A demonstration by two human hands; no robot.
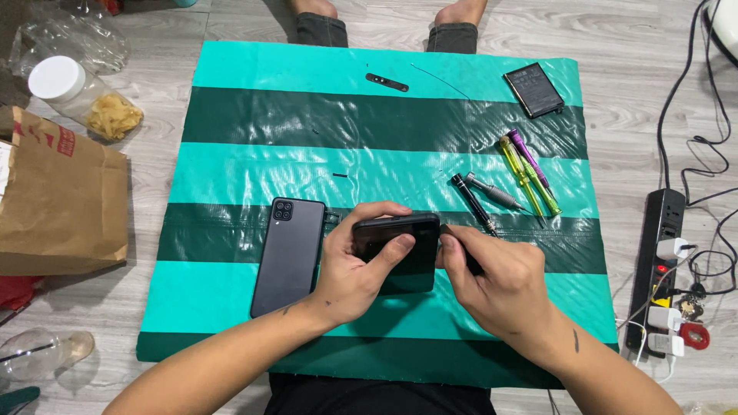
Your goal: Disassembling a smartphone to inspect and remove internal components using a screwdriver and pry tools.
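Mat: striped plastic sheet (pixel 369 123) in teal and dark green bands, spread flat on grey wood-look flooring.
Paper bag: brown bag (pixel 58 204) on the floor just off the mat's left edge.
Power strip: black strip (pixel 659 269) with several plugs, on the floor right of the mat, cables running up from it.
Jar: clear plastic jar (pixel 84 96) with a white lid, lying on the floor above the bag.
Back cover: dark phone back cover (pixel 288 257) with a square camera cluster, flat on the mat just left of the left hand.
Phone: black phone body (pixel 400 250), lifted off the mat's lower middle, tilted, held between both hands.
Left hand: left hand (pixel 357 273) closed around the phone's left side, thumb pressed across its face.
Right hand: right hand (pixel 500 288) pinched at the phone's right edge, fingers curled in tight.
Battery: black flat battery (pixel 534 90) at the mat's top right corner.
Screwdrivers: yellow and purple screwdrivers (pixel 530 173) side by side, right of centre.
Metal drivers: two slim dark drivers (pixel 484 196) just left of those.
Small strip: dark narrow part (pixel 387 82) near the mat's top centre.
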